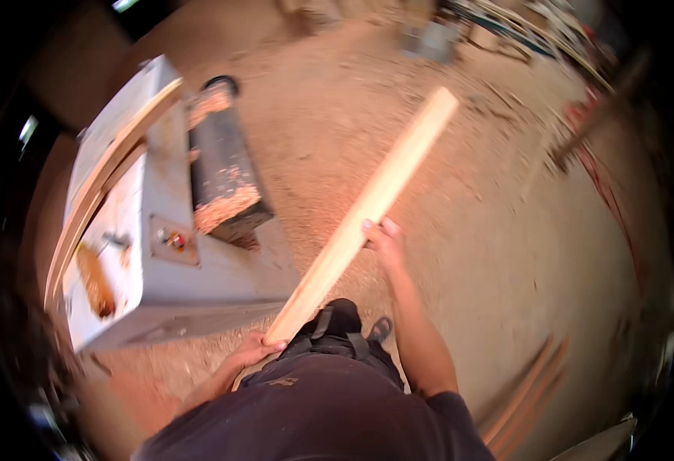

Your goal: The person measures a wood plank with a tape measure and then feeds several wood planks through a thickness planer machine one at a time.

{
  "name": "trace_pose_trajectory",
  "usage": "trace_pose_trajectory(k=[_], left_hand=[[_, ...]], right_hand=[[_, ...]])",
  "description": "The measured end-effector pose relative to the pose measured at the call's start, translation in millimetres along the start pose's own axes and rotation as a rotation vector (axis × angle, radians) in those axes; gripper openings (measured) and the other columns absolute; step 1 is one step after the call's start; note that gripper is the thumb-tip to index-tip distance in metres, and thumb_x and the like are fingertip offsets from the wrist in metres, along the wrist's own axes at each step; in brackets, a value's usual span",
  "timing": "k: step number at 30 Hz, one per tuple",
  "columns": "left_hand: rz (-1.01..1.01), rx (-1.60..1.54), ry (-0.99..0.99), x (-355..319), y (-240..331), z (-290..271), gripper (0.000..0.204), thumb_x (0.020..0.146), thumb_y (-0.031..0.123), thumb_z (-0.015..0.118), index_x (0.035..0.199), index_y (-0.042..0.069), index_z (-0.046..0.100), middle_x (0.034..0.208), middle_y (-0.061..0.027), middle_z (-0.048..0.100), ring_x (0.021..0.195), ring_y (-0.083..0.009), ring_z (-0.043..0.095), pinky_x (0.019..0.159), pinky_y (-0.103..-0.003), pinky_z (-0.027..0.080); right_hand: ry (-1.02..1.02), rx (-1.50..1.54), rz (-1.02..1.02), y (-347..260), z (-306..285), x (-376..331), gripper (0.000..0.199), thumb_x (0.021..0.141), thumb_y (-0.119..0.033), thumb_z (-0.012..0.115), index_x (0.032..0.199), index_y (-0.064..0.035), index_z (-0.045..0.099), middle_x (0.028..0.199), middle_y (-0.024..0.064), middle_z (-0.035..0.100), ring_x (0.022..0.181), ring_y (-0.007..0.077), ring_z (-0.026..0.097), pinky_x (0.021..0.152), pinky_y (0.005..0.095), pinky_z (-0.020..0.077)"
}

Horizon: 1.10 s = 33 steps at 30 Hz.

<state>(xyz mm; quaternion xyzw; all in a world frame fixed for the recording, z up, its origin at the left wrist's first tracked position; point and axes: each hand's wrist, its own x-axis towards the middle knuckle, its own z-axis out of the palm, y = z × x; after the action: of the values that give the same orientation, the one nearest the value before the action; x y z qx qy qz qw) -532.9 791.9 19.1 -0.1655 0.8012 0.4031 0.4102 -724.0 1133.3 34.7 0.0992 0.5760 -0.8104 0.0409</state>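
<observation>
A long pale wooden board (360,219) slants across the middle, its near end by my waist and its far end raised to the upper right. My left hand (254,349) grips the near end. Further up, my right hand (385,242) clasps the right edge, with the thumb on the upper face. The fingers beneath the board are partly hidden on both hands. To the left stands a white machine (164,223), close to the board's near end but apart from it.
Curved wooden strips (95,196), a yellowish bottle (93,280) lie on the machine. A dark, shavings-covered motor housing (225,169) juts from its side. Wood shavings (314,100) litter the floor. Strips (525,392) lie lower right; a red cable (610,200) runs along the right.
</observation>
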Motion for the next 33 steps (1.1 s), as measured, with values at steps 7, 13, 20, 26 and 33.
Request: trace_pose_trajectory(k=[7,13,20,26,33], left_hand=[[0.159,-0.422,0.124,75.2,98.5,55.7,0.056,0.074,0.044,0.082,0.108,0.001,0.069,0.093,-0.0072,0.071,0.088,-0.0132,0.063,0.078,-0.029,0.049],[0.130,-0.630,0.292,166.0,185.5,79.0,0.049,0.074,0.037,0.084,0.101,-0.001,0.070,0.086,-0.0062,0.070,0.081,-0.0113,0.063,0.073,-0.028,0.050],[0.304,-0.823,0.546,234.1,299.4,33.9,0.037,0.078,0.028,0.082,0.096,-0.002,0.070,0.083,-0.0057,0.070,0.079,-0.0111,0.064,0.073,-0.027,0.051],[0.237,-1.060,0.892,299.9,335.5,9.3,0.033,0.077,0.027,0.081,0.090,-0.001,0.070,0.078,-0.0050,0.069,0.072,-0.0112,0.063,0.067,-0.028,0.051],[0.103,-1.097,1.214,314.6,422.3,-39.8,0.041,0.074,0.037,0.081,0.084,0.001,0.065,0.072,-0.0037,0.065,0.068,-0.0128,0.061,0.063,-0.029,0.049]], right_hand=[[-0.594,-0.187,0.032,-33.6,-28.3,128.2,0.033,0.089,-0.014,0.064,0.115,0.0049,0.059,0.098,0.0125,0.068,0.085,0.0215,0.067,0.078,0.0357,0.0548],[-0.263,-0.398,0.346,-21.8,-175.6,264.3,0.017,0.089,-0.007,0.061,0.104,-0.0003,0.062,0.089,0.0092,0.067,0.075,0.0202,0.065,0.065,0.0312,0.0529],[0.451,-0.237,0.703,54.0,-487.2,328.6,0.017,0.081,-0.009,0.051,0.065,-0.0079,0.048,0.060,0.0100,0.050,0.044,0.0222,0.046,0.039,0.0332,0.0376],[0.154,-0.807,1.189,97.3,-490.5,419.9,0.013,0.082,-0.015,0.056,0.073,-0.0050,0.059,0.066,0.0131,0.058,0.055,0.0241,0.056,0.047,0.0377,0.0449],[-1.044,-1.886,0.175,143.4,-395.4,770.7,0.022,0.080,-0.022,0.062,0.085,-0.0013,0.068,0.079,0.0181,0.068,0.073,0.0316,0.067,0.063,0.0439,0.0526]])
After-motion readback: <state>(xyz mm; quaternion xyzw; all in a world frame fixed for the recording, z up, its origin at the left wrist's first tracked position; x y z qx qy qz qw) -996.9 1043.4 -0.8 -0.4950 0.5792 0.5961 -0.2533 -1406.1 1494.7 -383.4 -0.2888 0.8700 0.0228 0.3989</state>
